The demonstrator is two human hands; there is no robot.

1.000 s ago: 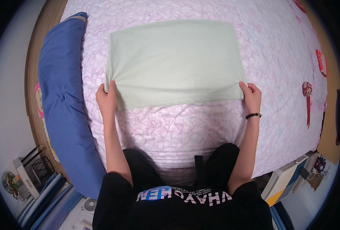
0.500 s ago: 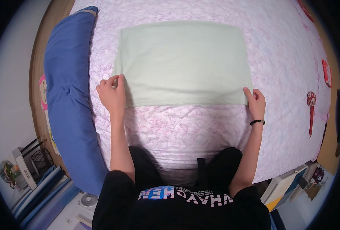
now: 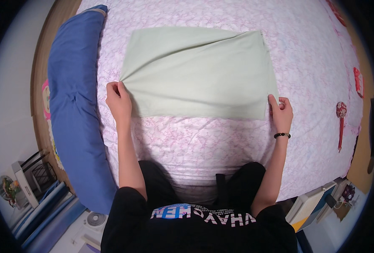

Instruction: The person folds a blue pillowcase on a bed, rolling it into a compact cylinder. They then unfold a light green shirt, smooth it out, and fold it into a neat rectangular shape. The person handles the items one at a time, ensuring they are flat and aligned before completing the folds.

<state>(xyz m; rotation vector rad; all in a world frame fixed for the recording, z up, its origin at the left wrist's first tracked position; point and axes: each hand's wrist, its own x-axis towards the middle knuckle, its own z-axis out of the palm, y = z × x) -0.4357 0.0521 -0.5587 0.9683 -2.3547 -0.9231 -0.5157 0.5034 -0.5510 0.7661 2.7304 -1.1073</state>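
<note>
Smooth pale-green cloth [image 3: 199, 80], roughly rectangular, lies between the two grips on the mottled pink-white sheet [image 3: 204, 139]. Left hand [image 3: 119, 101] pinched on its left edge, creases fanning away; right hand [image 3: 282, 116] pinched on the right edge.

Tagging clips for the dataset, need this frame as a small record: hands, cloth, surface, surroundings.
left_hand: left hand, pinching left edge of pale green cloth
right_hand: right hand, thumb and fingers holding cloth at its right edge
cloth_state: spread out, creases fanning from left hand, one long fold running toward the far right corner
surface: pink-and-white patterned bedding
left_side: long blue bedding bundle
right_side: red patterned item with a long narrow tail; red item farther off
worn: dark beaded bracelet, right wrist
</note>
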